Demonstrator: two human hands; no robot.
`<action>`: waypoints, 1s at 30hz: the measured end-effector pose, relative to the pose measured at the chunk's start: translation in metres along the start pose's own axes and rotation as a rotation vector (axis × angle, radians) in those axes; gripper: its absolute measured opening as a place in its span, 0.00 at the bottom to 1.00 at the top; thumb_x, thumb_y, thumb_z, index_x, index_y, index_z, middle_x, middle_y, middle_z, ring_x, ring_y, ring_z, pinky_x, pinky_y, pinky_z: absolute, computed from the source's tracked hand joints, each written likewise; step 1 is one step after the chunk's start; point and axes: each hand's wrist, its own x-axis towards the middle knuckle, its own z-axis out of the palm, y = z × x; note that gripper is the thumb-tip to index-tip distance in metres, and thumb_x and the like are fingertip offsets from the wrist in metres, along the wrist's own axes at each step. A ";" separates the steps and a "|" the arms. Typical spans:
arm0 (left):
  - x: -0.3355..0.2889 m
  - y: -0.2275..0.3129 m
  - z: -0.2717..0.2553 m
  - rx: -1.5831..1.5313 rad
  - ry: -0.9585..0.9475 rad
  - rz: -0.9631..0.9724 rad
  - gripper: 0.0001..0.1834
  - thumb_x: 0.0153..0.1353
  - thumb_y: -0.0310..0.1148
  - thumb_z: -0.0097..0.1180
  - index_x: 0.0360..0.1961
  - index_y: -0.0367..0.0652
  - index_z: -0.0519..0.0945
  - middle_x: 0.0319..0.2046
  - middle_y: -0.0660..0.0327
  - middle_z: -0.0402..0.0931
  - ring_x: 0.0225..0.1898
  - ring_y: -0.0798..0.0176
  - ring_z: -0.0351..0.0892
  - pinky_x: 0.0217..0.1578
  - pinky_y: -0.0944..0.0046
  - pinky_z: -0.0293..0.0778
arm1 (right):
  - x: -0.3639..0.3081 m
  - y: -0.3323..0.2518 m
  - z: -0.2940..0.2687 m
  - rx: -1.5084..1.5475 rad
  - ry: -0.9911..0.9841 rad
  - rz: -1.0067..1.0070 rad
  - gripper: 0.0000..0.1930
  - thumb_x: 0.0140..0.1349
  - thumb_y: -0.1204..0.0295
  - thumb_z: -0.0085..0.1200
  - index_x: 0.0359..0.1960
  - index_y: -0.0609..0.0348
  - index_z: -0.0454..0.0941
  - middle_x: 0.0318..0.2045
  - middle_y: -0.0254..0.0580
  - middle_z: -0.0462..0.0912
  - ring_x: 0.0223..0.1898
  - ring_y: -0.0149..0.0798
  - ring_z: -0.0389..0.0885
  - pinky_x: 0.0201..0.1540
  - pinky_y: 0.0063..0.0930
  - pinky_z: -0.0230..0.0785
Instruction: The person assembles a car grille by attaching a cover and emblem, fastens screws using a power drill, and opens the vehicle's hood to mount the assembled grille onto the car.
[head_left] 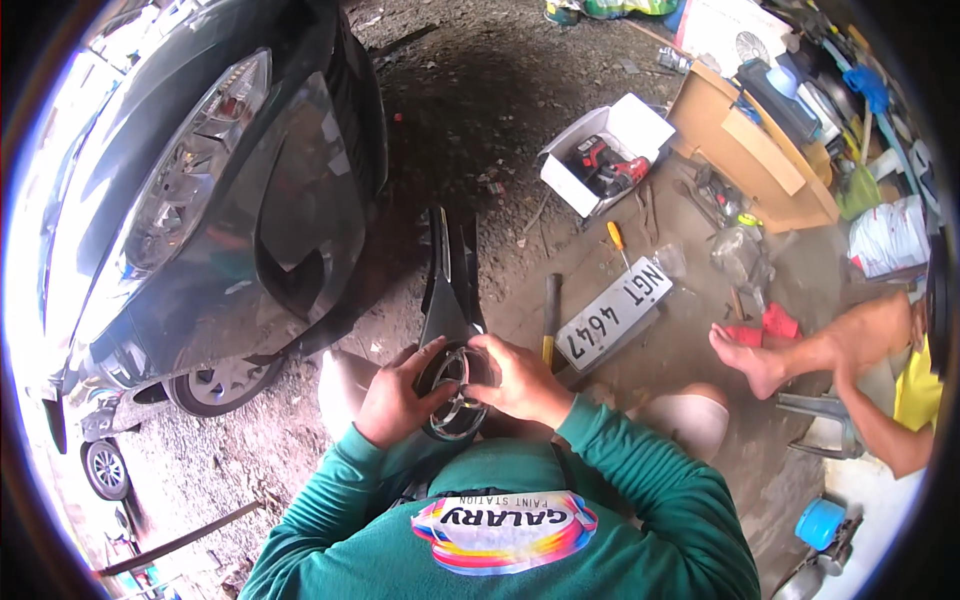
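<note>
Between my knees is a long, pointed black plastic trim piece (447, 300) with a round fog lamp (456, 424) at its near end. My left hand (396, 398) grips the lamp's left side, its thumb over the front. From the right, my right hand (520, 382) holds the rim, fingers curled at the upper edge. The lamp has a clear, shiny face. My fingers cover part of it, so how it joins the trim cannot be made out.
At left stands a dark car's front corner with its headlight (205, 150). Right of my hands lie a hammer (552, 310), a licence plate (612, 313) and a yellow-handled screwdriver (617, 240). Beyond is a white box (570, 187) with a red-black power drill (610, 168). Another person's bare leg (820, 345) extends at right.
</note>
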 end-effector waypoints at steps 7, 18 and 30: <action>-0.012 -0.004 -0.002 0.195 0.015 0.102 0.39 0.60 0.41 0.77 0.72 0.46 0.79 0.63 0.30 0.79 0.57 0.36 0.89 0.56 0.50 0.86 | -0.008 -0.005 0.015 0.067 0.005 0.098 0.35 0.58 0.60 0.78 0.61 0.54 0.71 0.45 0.51 0.88 0.48 0.53 0.90 0.51 0.45 0.81; -0.016 0.013 0.003 0.327 -0.049 0.073 0.49 0.50 0.52 0.82 0.73 0.48 0.78 0.74 0.29 0.65 0.73 0.23 0.68 0.72 0.37 0.71 | -0.030 0.031 0.042 0.292 0.148 0.352 0.36 0.59 0.56 0.79 0.61 0.59 0.71 0.47 0.53 0.88 0.46 0.50 0.91 0.49 0.44 0.82; -0.005 0.017 0.003 0.453 -0.036 0.233 0.52 0.46 0.56 0.82 0.70 0.40 0.77 0.75 0.37 0.64 0.80 0.27 0.56 0.74 0.29 0.62 | -0.022 -0.019 -0.004 0.317 -0.037 0.588 0.14 0.77 0.60 0.62 0.41 0.59 0.81 0.23 0.30 0.78 0.16 0.24 0.69 0.16 0.27 0.56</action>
